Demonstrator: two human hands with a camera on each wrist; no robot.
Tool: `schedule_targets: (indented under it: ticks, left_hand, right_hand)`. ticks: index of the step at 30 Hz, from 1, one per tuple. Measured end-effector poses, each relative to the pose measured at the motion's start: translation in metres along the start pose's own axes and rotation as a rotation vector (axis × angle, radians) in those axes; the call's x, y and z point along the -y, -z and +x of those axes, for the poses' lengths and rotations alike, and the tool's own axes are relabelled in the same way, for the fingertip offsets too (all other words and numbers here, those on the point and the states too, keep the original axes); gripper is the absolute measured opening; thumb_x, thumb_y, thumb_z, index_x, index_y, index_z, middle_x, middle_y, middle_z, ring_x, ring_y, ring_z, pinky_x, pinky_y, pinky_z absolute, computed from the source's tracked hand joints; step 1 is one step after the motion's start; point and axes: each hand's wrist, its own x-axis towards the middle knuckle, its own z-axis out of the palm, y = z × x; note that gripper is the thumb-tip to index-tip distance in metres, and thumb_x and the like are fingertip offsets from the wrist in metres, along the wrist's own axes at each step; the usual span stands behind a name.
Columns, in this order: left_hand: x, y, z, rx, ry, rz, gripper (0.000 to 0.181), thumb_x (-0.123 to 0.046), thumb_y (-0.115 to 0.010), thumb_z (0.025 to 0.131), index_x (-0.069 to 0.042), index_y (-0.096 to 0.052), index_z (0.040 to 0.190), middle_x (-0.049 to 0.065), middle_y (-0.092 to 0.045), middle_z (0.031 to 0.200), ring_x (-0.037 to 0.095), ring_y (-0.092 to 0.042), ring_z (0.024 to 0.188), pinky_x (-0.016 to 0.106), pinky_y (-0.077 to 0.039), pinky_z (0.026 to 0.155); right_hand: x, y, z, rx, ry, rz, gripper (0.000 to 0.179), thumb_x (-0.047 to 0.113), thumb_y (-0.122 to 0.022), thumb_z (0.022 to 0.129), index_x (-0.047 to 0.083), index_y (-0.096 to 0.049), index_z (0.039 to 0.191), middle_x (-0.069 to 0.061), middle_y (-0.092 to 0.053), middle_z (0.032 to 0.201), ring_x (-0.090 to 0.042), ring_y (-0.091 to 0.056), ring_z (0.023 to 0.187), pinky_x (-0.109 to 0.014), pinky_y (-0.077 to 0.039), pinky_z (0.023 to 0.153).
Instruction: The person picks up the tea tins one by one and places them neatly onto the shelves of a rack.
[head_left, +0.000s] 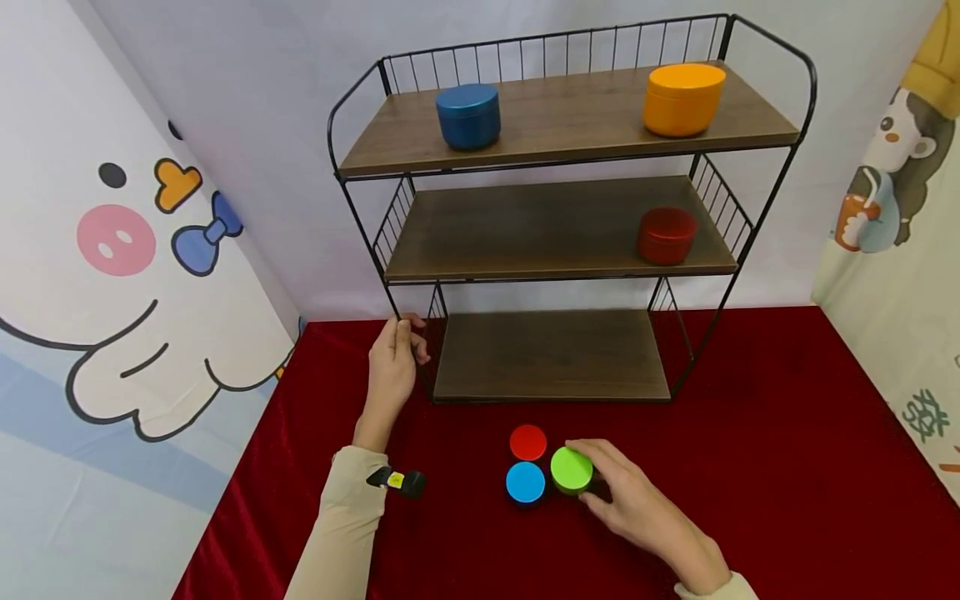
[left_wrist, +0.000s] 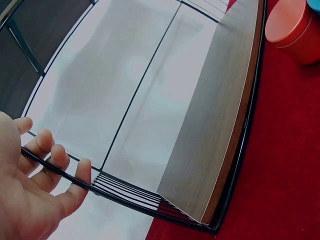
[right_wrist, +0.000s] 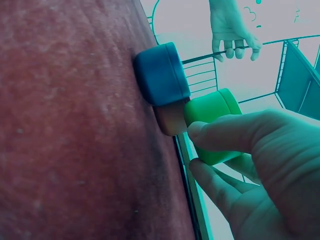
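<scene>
My left hand point(head_left: 392, 360) grips the black metal side post of a three-tier shelf point(head_left: 551, 356), its fingers hooked round the rod in the left wrist view. With thumb and fingers, my right hand point(head_left: 637, 507) pinches a round green tin point(head_left: 572, 469). The right wrist view shows this green tin point(right_wrist: 212, 112) held up off the cloth. Just left of it, a light blue tin point(head_left: 525, 482) stands on the red cloth. Behind that one is a red tin point(head_left: 528, 442), partly hidden in the right wrist view.
On the top tier stand a dark blue tin point(head_left: 468, 117) at left and an orange tin point(head_left: 682, 100) at right. A dark red tin point(head_left: 667, 236) sits at the middle tier's right end. Red cloth point(head_left: 795, 433) covers the table. Printed curtains point(head_left: 112, 333) hang at both sides.
</scene>
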Motion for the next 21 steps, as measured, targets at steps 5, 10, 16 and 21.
schedule_targets:
  ticks: [5, 10, 16, 21]
  left_hand:
    - [0.001, 0.0, 0.001, 0.002, 0.014, 0.001, 0.033, -0.01, -0.032, 0.113, 0.01, -0.059, 0.112, 0.034, -0.058, 0.075, 0.049, -0.061, 0.072, 0.039, -0.058, 0.068]
    - [0.026, -0.005, 0.007, -0.007, 0.023, 0.007, 0.035, -0.011, -0.03, 0.114, 0.009, -0.059, 0.113, 0.033, -0.058, 0.073, 0.047, -0.061, 0.07, 0.046, -0.058, 0.069]
    - [0.043, -0.007, 0.009, -0.028, 0.003, 0.022, 0.035, -0.017, -0.032, 0.114, 0.001, -0.062, 0.112, 0.026, -0.06, 0.071, 0.039, -0.063, 0.068, 0.035, -0.057, 0.066]
    - [0.042, -0.006, 0.009, -0.029, -0.02, 0.019, 0.036, -0.023, -0.033, 0.114, -0.002, -0.062, 0.109, 0.022, -0.06, 0.07, 0.031, -0.062, 0.065, 0.028, -0.056, 0.064]
  right_hand:
    - [0.002, 0.005, 0.007, -0.031, 0.044, -0.015, 0.073, -0.012, -0.085, 0.076, 0.002, -0.054, 0.141, -0.008, -0.06, 0.136, -0.027, -0.063, 0.123, -0.042, -0.058, 0.097]
    - [0.005, 0.012, 0.017, -0.027, 0.067, -0.028, 0.071, -0.011, -0.084, 0.078, 0.001, -0.054, 0.141, -0.008, -0.059, 0.136, -0.027, -0.062, 0.124, -0.043, -0.057, 0.098]
    - [0.011, 0.021, 0.03, -0.045, 0.103, -0.04, 0.071, -0.01, -0.085, 0.077, -0.001, -0.053, 0.141, -0.012, -0.059, 0.136, -0.029, -0.062, 0.124, -0.043, -0.057, 0.098]
    - [0.019, 0.027, 0.04, -0.057, 0.122, -0.047, 0.071, -0.009, -0.085, 0.079, 0.0, -0.052, 0.142, -0.013, -0.059, 0.137, -0.029, -0.062, 0.123, -0.044, -0.057, 0.099]
